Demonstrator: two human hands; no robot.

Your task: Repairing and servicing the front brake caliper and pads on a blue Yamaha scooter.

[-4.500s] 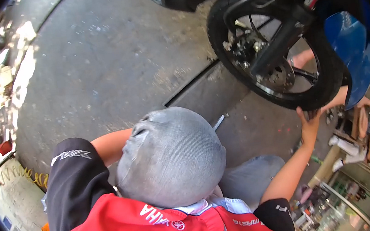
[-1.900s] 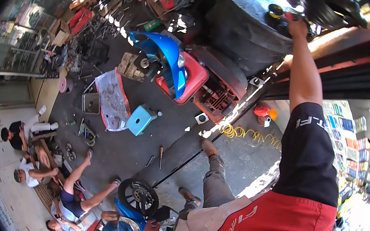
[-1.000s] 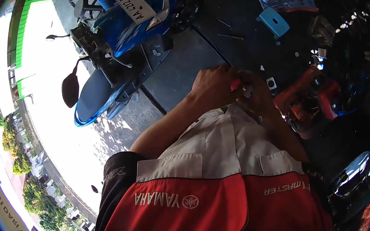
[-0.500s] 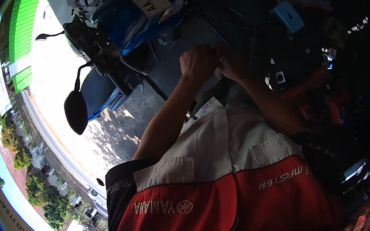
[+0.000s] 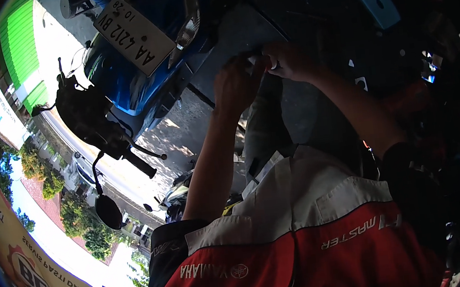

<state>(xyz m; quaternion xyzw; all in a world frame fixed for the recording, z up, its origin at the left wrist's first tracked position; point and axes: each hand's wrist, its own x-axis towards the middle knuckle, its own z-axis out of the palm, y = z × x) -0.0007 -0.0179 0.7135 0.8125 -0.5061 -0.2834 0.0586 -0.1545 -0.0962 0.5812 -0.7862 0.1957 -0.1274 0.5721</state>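
Note:
My left hand (image 5: 233, 85) and my right hand (image 5: 293, 61) are close together in front of my body, fingers curled inward. Between their fingertips is a small whitish thing (image 5: 258, 61), too small and dim to name. Both hands seem to pinch it, the right from its side and the left from below. Just left of them stands a blue motorcycle (image 5: 121, 82) with a licence plate (image 5: 134, 36) on it.
Handlebars (image 5: 87, 114) with a round-edged mirror (image 5: 108, 212) reach out at the left. A light blue plastic piece (image 5: 379, 4) with a hole lies at the upper right, near small scattered items (image 5: 431, 64). Beyond the sunlit ground runs a road with a green corrugated wall (image 5: 21, 51).
My view has swung, so the motorcycle's plate and handlebars sit lower and further left. My fists have opened slightly, and the small whitish thing now shows between the fingers.

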